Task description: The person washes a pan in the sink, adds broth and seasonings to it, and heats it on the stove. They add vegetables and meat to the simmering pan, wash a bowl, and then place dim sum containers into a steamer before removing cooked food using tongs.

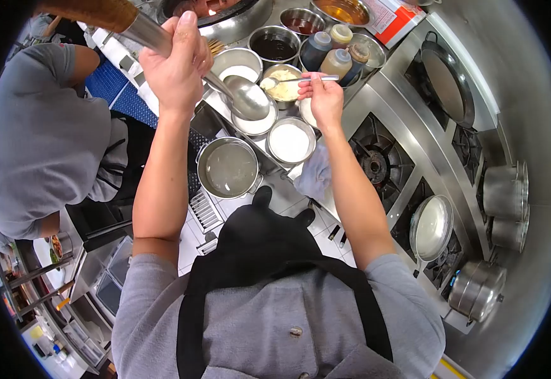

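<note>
My left hand is wrapped round the shaft of a large metal ladle with a wooden handle. The ladle's bowl hangs over a metal bowl of white powder or grains. Between the fingers of my right hand is a metal spoon. Its tip sits in a metal bowl of pale yellow, minced-looking food. Nearer to me stands another bowl of white contents. Beside the ladle is a further bowl with something white.
Squeeze bottles and a bowl of dark liquid stand behind. A pot of cloudy liquid is below. To the right are a gas burner, a pan and a lidded pot. A co-worker bends at the left.
</note>
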### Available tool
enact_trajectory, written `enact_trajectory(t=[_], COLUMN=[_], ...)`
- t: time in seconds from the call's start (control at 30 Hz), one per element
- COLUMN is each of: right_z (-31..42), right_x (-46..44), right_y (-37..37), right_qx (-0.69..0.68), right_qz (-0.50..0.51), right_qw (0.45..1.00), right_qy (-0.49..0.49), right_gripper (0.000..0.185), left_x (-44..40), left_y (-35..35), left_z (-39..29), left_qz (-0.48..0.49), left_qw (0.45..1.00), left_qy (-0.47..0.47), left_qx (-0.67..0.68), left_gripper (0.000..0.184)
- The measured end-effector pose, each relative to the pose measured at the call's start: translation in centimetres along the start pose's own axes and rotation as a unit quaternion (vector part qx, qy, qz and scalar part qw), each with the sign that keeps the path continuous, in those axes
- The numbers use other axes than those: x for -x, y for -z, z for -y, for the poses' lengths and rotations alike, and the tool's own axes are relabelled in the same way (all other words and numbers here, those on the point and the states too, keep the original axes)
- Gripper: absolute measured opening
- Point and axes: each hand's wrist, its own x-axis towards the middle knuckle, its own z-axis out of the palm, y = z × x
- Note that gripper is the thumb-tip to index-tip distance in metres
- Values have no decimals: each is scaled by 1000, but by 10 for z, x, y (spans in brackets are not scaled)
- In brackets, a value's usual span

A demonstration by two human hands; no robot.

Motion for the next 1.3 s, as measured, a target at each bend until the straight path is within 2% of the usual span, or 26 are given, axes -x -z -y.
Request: enact_trajectory(t=[0.03, 0.07, 0.1, 0.17, 0.23, 0.3, 0.33, 0.43, 0.47, 0.5, 0.57, 0.6, 0.63, 0.7, 0.77, 0.83, 0.9, 1.0, 1.17, 1.23, 1.27, 1.3], right_z=[12, 20, 24, 27, 18, 9, 0, -8, -8, -11, -20, -21, -25, -38, -49, -47, -65, -65, -34, -8, 6, 16], right_x=[7, 14, 16, 20, 26, 40, 42, 46, 45, 39, 19, 11, 7, -3, -8, -5, -13, -15, -10, 6, 18, 26], right_y=[-2, -3, -4, -3, -8, -20, -26, -38, -39, -38, -30, -26, -24, -22, -26, -33, -30, -21, -5, -9, -14, -18], right_qx=[38, 77, 76, 164, 173, 266, 279, 293, 280, 280, 319, 337, 336, 386, 384, 341, 357, 127, 49, 35, 23, 22], right_qz=[55, 65, 69, -2, 0, 73, 79, 85, 61, 61, -52, -19, -19, 39, 31, 17, -14, -98, -102, -52, 0, 2], right_qw=[995, 985, 985, 968, 971, 945, 926, 913, 904, 904, 885, 906, 906, 900, 899, 936, 932, 986, 993, 997, 998, 999], right_qy=[68, 138, 135, 188, 165, 174, 241, 270, 316, 316, 334, 257, 258, 201, 210, 83, 67, -39, -15, 50, 51, 49], right_gripper=[33, 31, 31, 30, 30, 28, 24, 20, 17, 17, 17, 19, 19, 22, 25, 28, 30, 33, 32, 31, 30, 30], left_x=[-1, -1, 0, 4, 13, 23, 28, 40, 43, 45, 47, 47, 48, 46, 44, 42, 37, 31, 20, 17, 16, 15], left_y=[0, 3, 6, 12, 17, 33, 38, 58, 62, 63, 65, 66, 66, 65, 63, 62, 64, 55, 35, 31, 30, 30], left_z=[-2, -4, -8, -17, -36, -49, -56, -70, -74, -76, -80, -82, -82, -81, -79, -75, -68, -56, -36, -28, -23, -20], left_qz=[-13, 6, 2, 4, -21, -24, -58, -36, -27, -27, -50, -50, -50, -44, -44, -45, -38, -23, -19, -17, -11, -5], left_qw=[999, 1000, 1000, 1000, 999, 999, 997, 997, 998, 998, 998, 998, 998, 999, 999, 999, 998, 1000, 999, 1000, 1000, 1000], left_qy=[6, 5, 6, 6, 27, 37, 52, 56, 52, 51, 32, 25, 24, 15, 11, 9, 18, 15, 25, 20, 13, 6], left_qx=[-28, -25, -28, -5, -14, -9, -13, -29, -34, -34, -17, -21, -21, -4, 2, 7, 35, 11, -13, 2, 4, 6], left_gripper=[40, 40, 40, 39, 37, 38, 38, 40, 40, 40, 40, 42, 42, 41, 41, 41, 40, 40, 40, 39, 39, 40])
